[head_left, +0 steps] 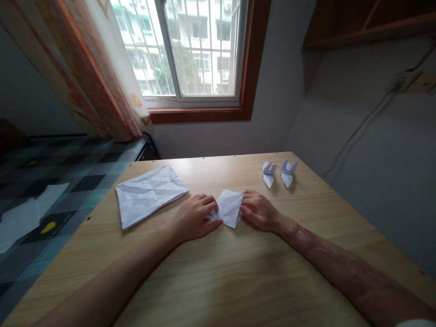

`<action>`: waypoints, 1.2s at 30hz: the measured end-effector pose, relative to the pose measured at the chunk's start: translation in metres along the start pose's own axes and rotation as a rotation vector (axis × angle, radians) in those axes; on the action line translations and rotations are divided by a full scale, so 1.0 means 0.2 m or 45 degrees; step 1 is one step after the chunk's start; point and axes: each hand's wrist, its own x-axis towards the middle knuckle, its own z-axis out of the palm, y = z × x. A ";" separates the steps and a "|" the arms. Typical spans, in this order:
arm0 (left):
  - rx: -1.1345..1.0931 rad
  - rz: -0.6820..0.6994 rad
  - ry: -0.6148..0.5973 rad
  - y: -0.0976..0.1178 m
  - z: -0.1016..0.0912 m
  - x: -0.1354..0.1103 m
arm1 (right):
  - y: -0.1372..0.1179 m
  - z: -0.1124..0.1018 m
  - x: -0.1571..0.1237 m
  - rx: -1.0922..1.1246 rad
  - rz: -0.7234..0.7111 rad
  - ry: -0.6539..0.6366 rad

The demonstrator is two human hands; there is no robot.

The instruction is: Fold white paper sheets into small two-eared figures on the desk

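Between my two hands, low over the wooden table (218, 281), is a small folded white paper (230, 204), roughly diamond-shaped. My left hand (197, 217) grips its left corner, the thumb along the lower edge and the fingers curled over the top. At the paper's right edge, my right hand (259, 211) pinches it between thumb and fingers. Part of the left corner is hidden under the left fingers. Two folded paper cranes, a left one (269, 174) and a right one (288, 173), stand farther back on the right.
A larger creased paper stack (150, 195) lies on the table's left. Left of the table is a bed with a checked cover (85, 156) and loose white sheets (23, 222). A barred window (204, 54), a curtain (98, 68) and a wall shelf (371, 36) are behind and above.
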 end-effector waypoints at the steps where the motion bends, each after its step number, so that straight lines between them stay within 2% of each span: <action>1: 0.014 -0.003 0.003 0.01 0.00 0.00 | 0.00 0.00 0.00 -0.031 0.013 0.007; 5: -0.011 0.020 0.042 0.03 -0.01 0.00 | 0.00 0.03 0.01 -0.113 0.067 0.095; 11: -0.163 0.032 0.044 0.03 -0.01 -0.01 | 0.06 0.05 0.01 0.048 0.235 0.197; 15: -0.379 -0.118 0.057 0.02 0.00 -0.02 | 0.09 0.06 0.00 0.082 0.298 0.254; 18: -0.442 -0.284 0.228 -0.01 0.04 -0.02 | 0.10 0.06 0.00 0.078 0.293 0.238; 21: -0.293 -0.483 0.372 -0.04 0.06 -0.02 | 0.10 0.06 0.00 0.081 0.274 0.223; 24: -0.247 -0.535 0.321 -0.06 0.07 -0.02 | 0.08 0.06 0.00 0.057 0.229 0.165; 28: -0.405 -0.535 0.288 -0.06 0.07 -0.02 | 0.06 0.05 0.01 0.041 0.180 0.084; 33: -0.689 -0.616 0.266 -0.05 0.08 -0.01 | 0.05 0.05 0.01 0.036 0.195 0.095; 36: -0.765 -0.653 0.241 -0.04 0.07 -0.01 | 0.06 0.05 0.00 0.044 0.195 0.120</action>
